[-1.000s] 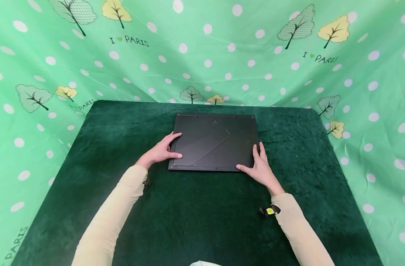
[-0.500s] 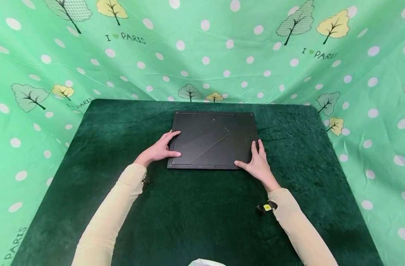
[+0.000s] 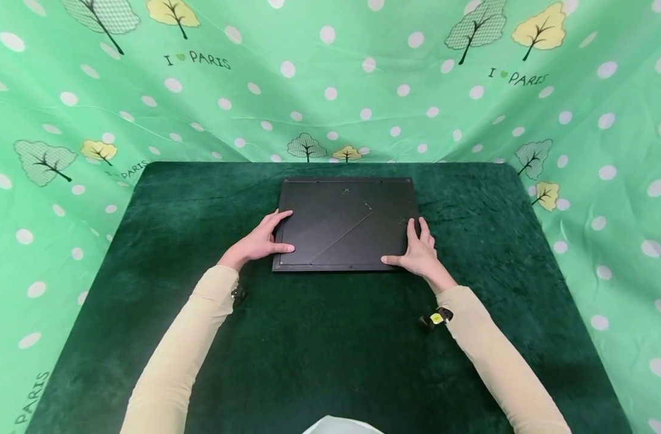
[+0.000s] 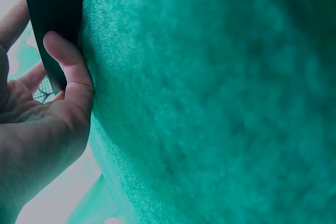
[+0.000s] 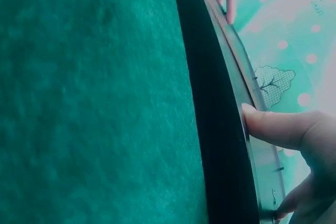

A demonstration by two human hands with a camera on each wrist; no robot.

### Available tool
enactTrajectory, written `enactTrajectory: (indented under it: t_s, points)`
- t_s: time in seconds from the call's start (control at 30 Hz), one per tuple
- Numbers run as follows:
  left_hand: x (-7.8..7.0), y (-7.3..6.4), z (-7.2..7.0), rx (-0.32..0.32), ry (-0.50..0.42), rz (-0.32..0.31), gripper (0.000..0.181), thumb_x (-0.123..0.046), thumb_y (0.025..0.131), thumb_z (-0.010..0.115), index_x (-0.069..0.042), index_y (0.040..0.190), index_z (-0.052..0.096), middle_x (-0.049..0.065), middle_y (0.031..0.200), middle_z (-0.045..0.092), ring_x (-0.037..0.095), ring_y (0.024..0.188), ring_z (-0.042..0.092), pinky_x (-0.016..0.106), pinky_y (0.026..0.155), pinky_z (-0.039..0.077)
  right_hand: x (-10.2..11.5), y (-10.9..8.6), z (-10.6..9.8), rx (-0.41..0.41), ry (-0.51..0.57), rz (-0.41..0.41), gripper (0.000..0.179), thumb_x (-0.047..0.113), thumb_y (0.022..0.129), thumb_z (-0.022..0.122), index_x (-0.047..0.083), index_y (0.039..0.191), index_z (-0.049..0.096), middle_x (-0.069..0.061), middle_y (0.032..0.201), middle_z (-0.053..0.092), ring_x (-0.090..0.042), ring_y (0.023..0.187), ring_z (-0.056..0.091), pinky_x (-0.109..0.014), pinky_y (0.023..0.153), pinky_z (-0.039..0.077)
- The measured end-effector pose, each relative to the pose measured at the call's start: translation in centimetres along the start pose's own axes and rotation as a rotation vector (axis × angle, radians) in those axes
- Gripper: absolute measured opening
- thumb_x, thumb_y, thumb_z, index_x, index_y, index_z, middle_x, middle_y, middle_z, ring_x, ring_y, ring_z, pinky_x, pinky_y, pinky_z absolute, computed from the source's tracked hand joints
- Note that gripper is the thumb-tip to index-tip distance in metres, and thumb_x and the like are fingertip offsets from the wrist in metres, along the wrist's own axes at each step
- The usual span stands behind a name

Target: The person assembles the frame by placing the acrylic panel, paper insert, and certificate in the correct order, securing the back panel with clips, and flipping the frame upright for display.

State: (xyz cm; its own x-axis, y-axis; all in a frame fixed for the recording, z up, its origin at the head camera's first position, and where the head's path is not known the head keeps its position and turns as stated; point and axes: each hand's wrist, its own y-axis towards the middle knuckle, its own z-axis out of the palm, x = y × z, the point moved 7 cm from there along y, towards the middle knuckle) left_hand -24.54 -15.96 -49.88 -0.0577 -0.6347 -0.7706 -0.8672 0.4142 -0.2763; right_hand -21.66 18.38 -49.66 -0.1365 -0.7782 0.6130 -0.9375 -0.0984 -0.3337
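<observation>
While fingers grip the panel, dotted curtains flank green cloth.

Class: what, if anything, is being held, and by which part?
A black panel: the left hand grips its left edge, the right hand its near right corner.

The flat panel is plain matt black, crossed by 1 thin, paler diagonal line. Beneath it, the table cover is a deep bottle green without a print, though both wrist views turn it brighter teal. The curtain is mint green, scattered with white polka dots. Its print pairs grey-green checked trees with yellow trees, all on dark trunks, alongside black "I PARIS" lettering holding a small green heart. Both sleeves are plain cream; the right wrist's black device carries a yellow patch.
</observation>
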Motion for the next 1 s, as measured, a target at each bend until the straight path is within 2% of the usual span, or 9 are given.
enactTrajectory:
  t_s: [0.13,0.4,0.67,0.8,0.87,0.93,1.0]
  points:
    - [0.0,0.01,0.0,0.004,0.004,0.003,0.085,-0.025,0.089,0.073,-0.015,0.155,0.02,0.019,0.158,-0.003,0.03,0.093,0.045,0.041,0.084,0.038,-0.18,0.16,-0.04,0.025,-0.011,0.011,0.116,0.04,0.081,0.076,0.006,0.154,-0.008,-0.017,0.156,-0.02,-0.044,0.14,-0.006,-0.064,0.106,0.009]
    - [-0.01,0.02,-0.02,-0.003,0.006,0.0,0.086,-0.026,0.088,0.073,-0.016,0.155,0.021,0.019,0.158,-0.003,0.027,0.083,0.045,0.039,0.079,0.038,-0.49,0.47,-0.19,0.012,-0.014,-0.006,0.118,0.042,0.079,0.077,0.009,0.154,-0.007,-0.015,0.157,-0.019,-0.045,0.14,-0.004,-0.065,0.105,0.007]
    - [0.39,-0.1,0.35,0.003,-0.002,0.021,0.087,-0.028,0.087,0.074,-0.013,0.154,0.021,0.021,0.158,-0.002,0.031,0.099,0.046,0.042,0.086,0.039,-0.74,0.24,0.27,0.042,-0.031,-0.005,0.117,0.045,0.081,0.075,0.008,0.154,-0.009,-0.014,0.156,-0.022,-0.044,0.139,-0.005,-0.064,0.105,0.008]
    - [0.38,-0.08,0.35,0.0,0.0,0.026,0.087,-0.028,0.087,0.074,-0.014,0.155,0.021,0.019,0.159,-0.003,0.034,0.106,0.045,0.045,0.09,0.038,-0.9,0.27,0.25,0.03,-0.034,-0.025,0.117,0.046,0.081,0.075,0.008,0.154,-0.009,-0.014,0.156,-0.021,-0.044,0.139,-0.005,-0.064,0.104,0.008]
    - [0.25,-0.1,0.21,-0.013,0.007,0.03,0.086,-0.026,0.088,0.073,-0.015,0.155,0.02,0.017,0.159,-0.004,0.037,0.121,0.039,0.047,0.097,0.036,-0.9,0.4,0.22,0.024,-0.033,-0.042,0.117,0.047,0.081,0.074,0.008,0.154,-0.009,-0.014,0.157,-0.021,-0.044,0.139,-0.005,-0.065,0.104,0.007]
    - [-0.01,-0.12,0.16,-0.022,0.023,0.043,0.086,-0.025,0.089,0.072,-0.014,0.155,0.018,0.018,0.159,-0.008,0.037,0.136,0.023,0.05,0.105,0.029,-0.89,0.52,0.12,0.023,-0.027,-0.054,0.118,0.048,0.081,0.074,0.009,0.154,-0.009,-0.013,0.157,-0.022,-0.044,0.139,-0.006,-0.065,0.104,0.006]
    - [-0.32,-0.24,0.3,-0.02,0.035,0.047,0.087,-0.025,0.09,0.07,-0.013,0.155,0.013,0.019,0.157,-0.013,0.037,0.143,0.005,0.054,0.108,0.023,-0.92,0.59,0.04,0.032,-0.023,-0.051,0.118,0.048,0.081,0.074,0.01,0.154,-0.01,-0.012,0.156,-0.023,-0.043,0.14,-0.007,-0.065,0.104,0.006]
